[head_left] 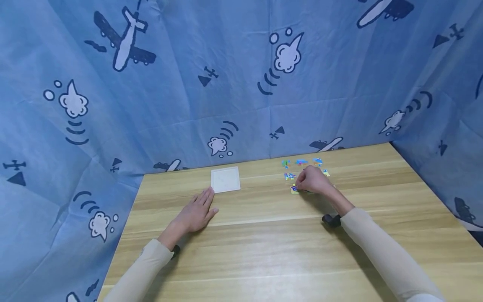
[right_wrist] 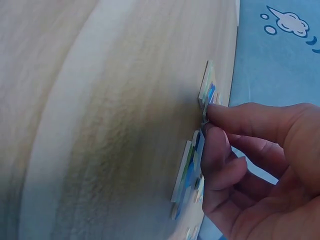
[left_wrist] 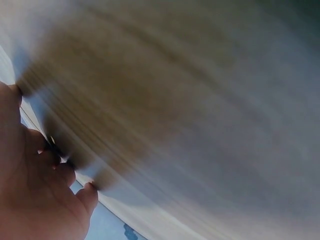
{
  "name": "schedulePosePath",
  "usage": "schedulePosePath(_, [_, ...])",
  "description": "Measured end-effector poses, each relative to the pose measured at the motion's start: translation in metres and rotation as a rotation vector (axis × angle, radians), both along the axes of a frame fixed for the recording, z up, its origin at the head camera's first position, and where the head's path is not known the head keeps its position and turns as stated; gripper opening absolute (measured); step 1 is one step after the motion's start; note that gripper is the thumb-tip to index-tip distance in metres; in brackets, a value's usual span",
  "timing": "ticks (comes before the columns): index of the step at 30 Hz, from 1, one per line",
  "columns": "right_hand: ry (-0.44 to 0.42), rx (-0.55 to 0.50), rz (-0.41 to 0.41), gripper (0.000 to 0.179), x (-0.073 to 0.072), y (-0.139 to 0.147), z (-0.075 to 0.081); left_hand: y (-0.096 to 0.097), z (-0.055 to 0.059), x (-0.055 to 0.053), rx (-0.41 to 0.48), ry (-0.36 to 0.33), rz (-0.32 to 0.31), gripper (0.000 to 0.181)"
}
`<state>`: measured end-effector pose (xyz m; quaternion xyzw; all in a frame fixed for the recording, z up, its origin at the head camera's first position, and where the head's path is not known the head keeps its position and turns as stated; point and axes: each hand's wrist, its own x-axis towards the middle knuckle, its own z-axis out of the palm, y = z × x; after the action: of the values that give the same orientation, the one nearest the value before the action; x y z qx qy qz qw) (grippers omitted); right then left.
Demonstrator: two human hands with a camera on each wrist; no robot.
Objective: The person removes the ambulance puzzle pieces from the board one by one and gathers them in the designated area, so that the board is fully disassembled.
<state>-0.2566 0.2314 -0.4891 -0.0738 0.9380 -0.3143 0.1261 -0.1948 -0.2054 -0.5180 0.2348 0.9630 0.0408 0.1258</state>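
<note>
On the tabletop, my left hand (head_left: 197, 213) lies with its fingers extended, the fingertips at the near left corner of a white square tray (head_left: 225, 180). My right hand (head_left: 315, 181) is over a group of colourful jigsaw pieces toward the back right. Its thumb and index finger pinch the edge of a jigsaw piece (right_wrist: 204, 116), mostly hidden by the fingertips. Beside them in the right wrist view lie further flat jigsaw pieces (right_wrist: 183, 172). The head view has one piece (head_left: 294, 189) right by the right fingertips and others (head_left: 289, 176) just behind, partly covered by the hand.
The wooden table (head_left: 256, 247) runs back to a blue curtain (head_left: 241, 84) printed with planes and clouds. A row of jigsaw pieces (head_left: 301, 162) lies near the table's back edge. Dark wrist cameras (head_left: 331, 220) sit under the sleeves.
</note>
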Motion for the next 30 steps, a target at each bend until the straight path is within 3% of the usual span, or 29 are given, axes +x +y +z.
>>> schedulePosePath(18, [0.002, -0.03, 0.017, 0.006, -0.002, 0.004, -0.002, 0.0, -0.003, 0.0, -0.001, 0.004, 0.001, 0.073])
schedulePosePath(23, [0.073, -0.075, -0.014, 0.012, -0.004, 0.014, 0.005, 0.0, 0.0, 0.003, 0.024, -0.012, 0.008, 0.074])
schedulePosePath(30, [0.218, -0.058, -0.075, 0.027, -0.006, 0.038, 0.026, -0.002, 0.002, 0.001, 0.043, 0.015, 0.009, 0.074])
